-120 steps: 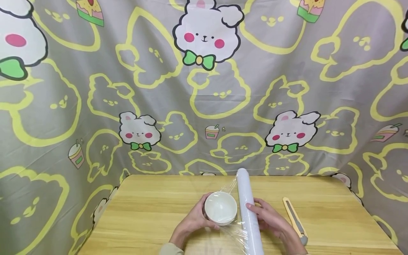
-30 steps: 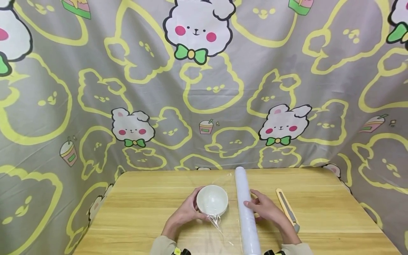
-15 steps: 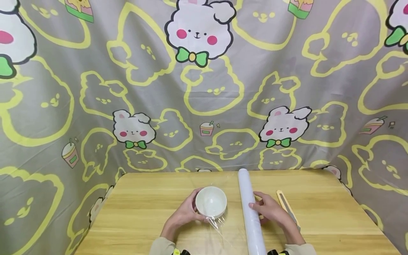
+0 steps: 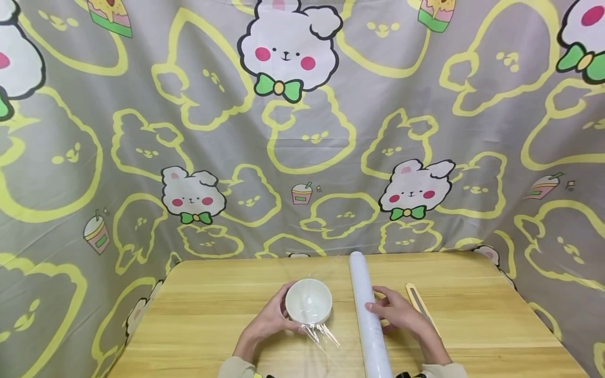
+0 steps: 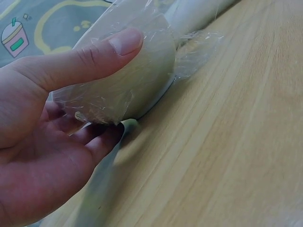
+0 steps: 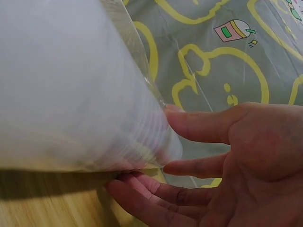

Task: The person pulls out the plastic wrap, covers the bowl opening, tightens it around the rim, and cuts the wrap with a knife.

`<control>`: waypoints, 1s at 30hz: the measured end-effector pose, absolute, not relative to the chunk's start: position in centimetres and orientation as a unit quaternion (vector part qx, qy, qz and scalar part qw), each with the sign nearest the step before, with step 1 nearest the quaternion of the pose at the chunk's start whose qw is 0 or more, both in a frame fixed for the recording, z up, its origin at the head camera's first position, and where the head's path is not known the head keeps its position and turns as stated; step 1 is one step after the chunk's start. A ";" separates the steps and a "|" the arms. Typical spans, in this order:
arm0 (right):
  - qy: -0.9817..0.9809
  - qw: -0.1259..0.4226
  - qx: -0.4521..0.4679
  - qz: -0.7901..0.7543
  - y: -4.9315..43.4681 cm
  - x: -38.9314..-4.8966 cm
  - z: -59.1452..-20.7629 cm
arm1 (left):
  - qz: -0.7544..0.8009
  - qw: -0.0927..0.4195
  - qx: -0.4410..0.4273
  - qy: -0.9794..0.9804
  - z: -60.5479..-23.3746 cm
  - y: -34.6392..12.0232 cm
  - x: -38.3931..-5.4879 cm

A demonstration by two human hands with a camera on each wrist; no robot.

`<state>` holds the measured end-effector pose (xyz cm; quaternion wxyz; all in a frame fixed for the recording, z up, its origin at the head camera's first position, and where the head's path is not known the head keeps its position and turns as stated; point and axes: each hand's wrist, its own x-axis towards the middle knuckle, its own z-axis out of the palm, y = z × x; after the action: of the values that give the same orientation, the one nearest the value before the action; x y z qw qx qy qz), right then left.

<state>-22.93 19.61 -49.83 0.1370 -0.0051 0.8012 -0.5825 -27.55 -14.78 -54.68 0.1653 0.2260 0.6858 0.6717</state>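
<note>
My left hand (image 4: 271,317) grips a small white bowl (image 4: 309,302) from its left side, fingers round the outside and thumb at the near edge. Clear plastic wrap (image 4: 321,336) lies over the bowl and bunches under the thumb (image 5: 125,42) in the left wrist view. To the bowl's right lies a long roll of plastic wrap (image 4: 367,315). My right hand (image 4: 397,310) holds that roll by its right side, thumb on top. In the right wrist view the roll (image 6: 80,94) looks blurred, with the fingertips at its underside.
A yellow utility knife (image 4: 416,296) lies right of the right hand, its near end hidden by the forearm. The wooden table (image 4: 212,294) ends at a patterned cloth curtain (image 4: 293,157) behind and at both sides.
The roll and my right hand have moved right, widening the gap to the bowl. The wrap's folds now gather at the bowl's near edge. My left hand keeps its grip.
</note>
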 end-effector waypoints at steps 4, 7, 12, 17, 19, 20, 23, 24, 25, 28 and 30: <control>0.802 0.131 -0.006 -0.583 19.5 -22.9 -50.0 | 0.673 0.169 0.220 0.685 -54.7 -14.8 -27.4; 0.802 0.129 -0.012 -0.584 19.5 -22.9 -50.1 | 0.674 0.169 0.220 0.685 -54.6 -14.8 -27.5; 0.809 0.125 -0.028 -0.574 19.8 -23.0 -49.9 | 0.676 0.168 0.225 0.682 -54.5 -14.9 -27.5; 0.866 0.009 -0.009 -0.500 21.0 -23.2 -49.3 | 0.677 0.171 0.228 0.679 -54.4 -14.9 -27.5; 0.899 -0.051 0.017 -0.434 22.0 -23.2 -49.2 | 0.677 0.173 0.232 0.676 -54.3 -14.8 -27.5; 0.914 -0.066 0.032 -0.399 22.6 -23.1 -49.2 | 0.677 0.174 0.233 0.676 -54.3 -14.8 -27.5; 0.943 -0.053 0.070 -0.322 24.5 -22.7 -49.5 | 0.677 0.175 0.234 0.676 -54.3 -14.7 -27.5; 0.947 -0.033 0.079 -0.310 25.0 -22.6 -49.6 | 0.676 0.175 0.235 0.676 -54.3 -14.7 -27.5; 0.950 -0.012 0.087 -0.301 25.5 -22.4 -49.7 | 0.676 0.174 0.235 0.677 -54.3 -14.7 -27.5; 0.950 0.032 0.104 -0.294 26.2 -22.3 -50.1 | 0.672 0.171 0.237 0.680 -54.4 -14.8 -27.4; 0.947 0.040 0.101 -0.303 26.4 -22.2 -50.3 | 0.670 0.170 0.239 0.682 -54.4 -14.8 -27.4</control>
<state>-22.20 26.42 -50.30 0.0401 0.1006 0.9469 -0.3026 -27.40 -14.83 -54.41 0.1697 0.2394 0.6817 0.6702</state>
